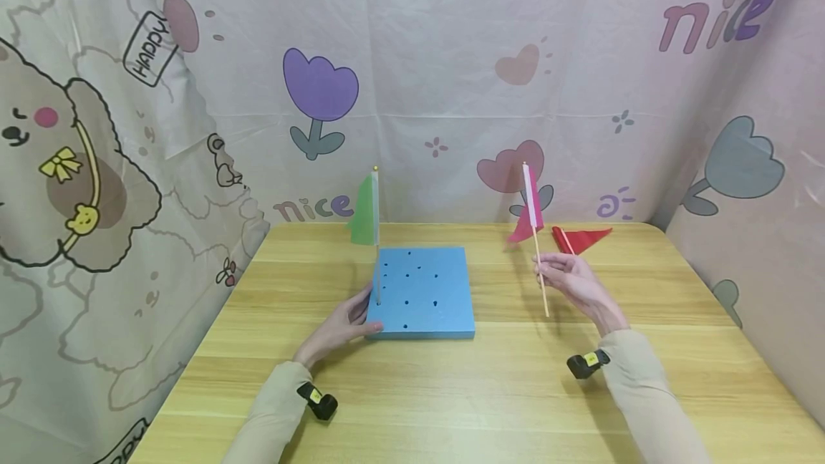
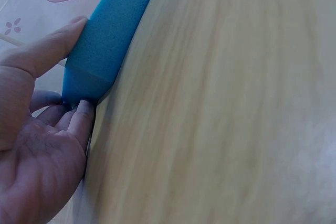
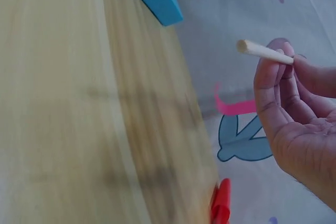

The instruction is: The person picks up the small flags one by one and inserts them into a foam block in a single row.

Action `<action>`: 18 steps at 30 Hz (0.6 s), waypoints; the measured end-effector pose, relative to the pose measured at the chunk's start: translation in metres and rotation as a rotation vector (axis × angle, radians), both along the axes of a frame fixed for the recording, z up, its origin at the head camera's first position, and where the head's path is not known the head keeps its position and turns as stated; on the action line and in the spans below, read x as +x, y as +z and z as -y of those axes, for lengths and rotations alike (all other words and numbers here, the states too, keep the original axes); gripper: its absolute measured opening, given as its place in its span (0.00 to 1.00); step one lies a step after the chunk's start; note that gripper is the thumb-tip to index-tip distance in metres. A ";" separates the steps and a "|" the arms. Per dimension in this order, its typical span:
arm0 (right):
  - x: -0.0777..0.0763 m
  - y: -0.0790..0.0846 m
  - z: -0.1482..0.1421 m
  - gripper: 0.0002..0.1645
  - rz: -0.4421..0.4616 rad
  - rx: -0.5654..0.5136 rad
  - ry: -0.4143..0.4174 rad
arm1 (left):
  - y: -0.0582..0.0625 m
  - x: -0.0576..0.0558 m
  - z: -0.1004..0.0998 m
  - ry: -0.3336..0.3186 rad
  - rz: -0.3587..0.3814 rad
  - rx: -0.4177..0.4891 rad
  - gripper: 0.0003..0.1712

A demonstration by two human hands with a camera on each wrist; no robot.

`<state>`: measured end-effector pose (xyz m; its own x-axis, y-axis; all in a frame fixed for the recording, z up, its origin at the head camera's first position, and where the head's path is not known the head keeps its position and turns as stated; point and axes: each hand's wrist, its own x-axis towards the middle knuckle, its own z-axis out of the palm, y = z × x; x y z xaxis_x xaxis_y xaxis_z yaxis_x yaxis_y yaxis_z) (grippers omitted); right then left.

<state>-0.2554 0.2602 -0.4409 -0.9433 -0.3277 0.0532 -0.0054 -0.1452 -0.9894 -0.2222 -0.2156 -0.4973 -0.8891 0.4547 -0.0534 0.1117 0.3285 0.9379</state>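
Observation:
A square blue foam block (image 1: 451,288) with several small holes in its top lies on the table. At its front left corner my left hand (image 1: 336,333) grips it; the left wrist view has the thumb (image 2: 58,48) on one face and the fingers (image 2: 80,121) against the end. Upright in a hole near the block's left edge stands a green flag (image 1: 364,213). To the right of the block, my right hand (image 1: 572,281) pinches the wooden stick (image 3: 265,52) of a pink flag (image 1: 534,200). Its lower end hangs free, above the table, tilted slightly.
Behind my right hand a red triangular flag (image 1: 588,239) lies near the table's back edge. The wooden table (image 1: 412,399) ends at a printed cloth (image 1: 412,56) that hangs behind and on both sides.

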 end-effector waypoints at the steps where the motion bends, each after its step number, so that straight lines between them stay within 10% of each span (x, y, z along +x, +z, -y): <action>1: 0.000 0.001 0.002 0.12 -0.002 0.008 -0.002 | 0.000 0.000 0.000 0.000 -0.001 0.000 0.55; 18: -0.006 0.019 0.035 0.14 -0.128 0.082 -0.030 | -0.001 0.000 0.000 0.000 0.003 0.004 0.54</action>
